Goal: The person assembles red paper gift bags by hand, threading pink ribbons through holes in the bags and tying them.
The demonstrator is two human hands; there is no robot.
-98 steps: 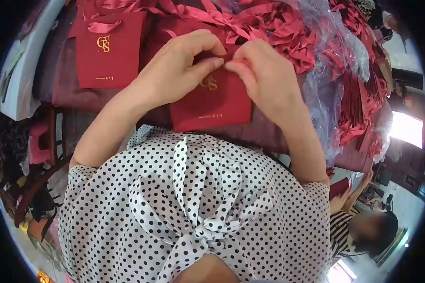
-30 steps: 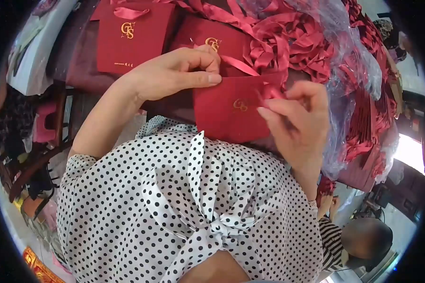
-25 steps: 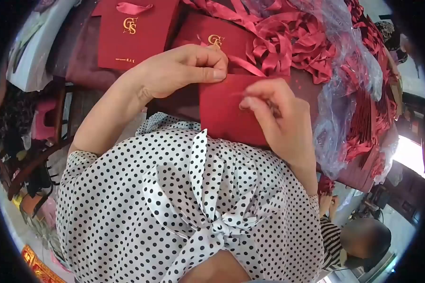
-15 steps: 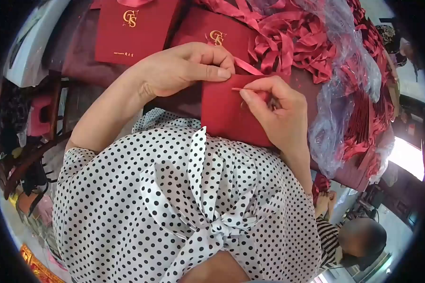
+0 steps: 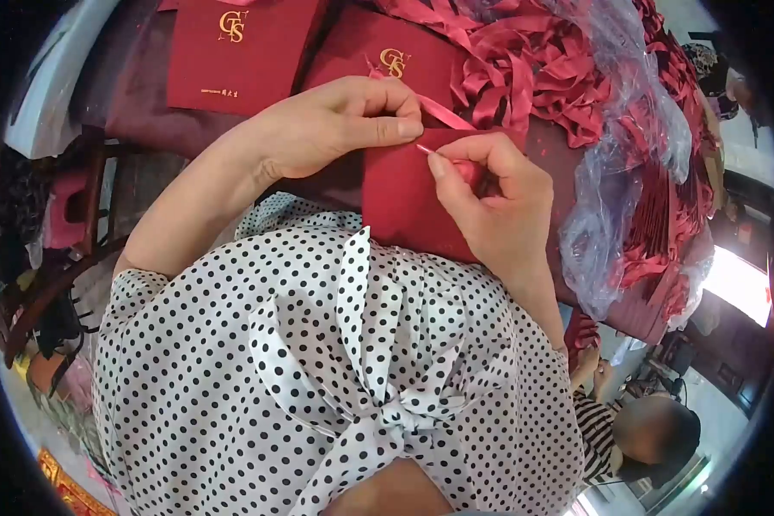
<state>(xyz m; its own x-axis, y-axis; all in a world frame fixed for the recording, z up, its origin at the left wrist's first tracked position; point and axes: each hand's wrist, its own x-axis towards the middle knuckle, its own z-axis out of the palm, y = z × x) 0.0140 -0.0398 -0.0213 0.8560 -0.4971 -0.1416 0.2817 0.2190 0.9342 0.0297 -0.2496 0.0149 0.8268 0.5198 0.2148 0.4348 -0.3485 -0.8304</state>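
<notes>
A dark red paper bag (image 5: 404,198) lies in front of my body, its upper edge near my fingers. My left hand (image 5: 353,120) is closed, thumb against curled fingers, pinching the bag at its upper left corner. Between the thumb and index finger of my right hand (image 5: 499,189) is a pink-red ribbon (image 5: 471,172), its thin tip poking out toward my left thumb. A length of the same satin ribbon runs along behind the bag's upper edge. Whether the ribbon tip passes through a hole cannot be made out.
Two red bags with gold lettering, one at left (image 5: 236,60) and one behind my hands (image 5: 421,52), lie on the dark red table covering (image 5: 138,112). A ribbon heap (image 5: 507,69) and clear plastic wrap (image 5: 606,215) lie to the right. Another person (image 5: 606,430) is at lower right.
My right hand has moved slightly up and left, bringing the ribbon tip nearer my left thumb. More ribbon shows bunched inside my right fingers. My left hand has hardly moved.
</notes>
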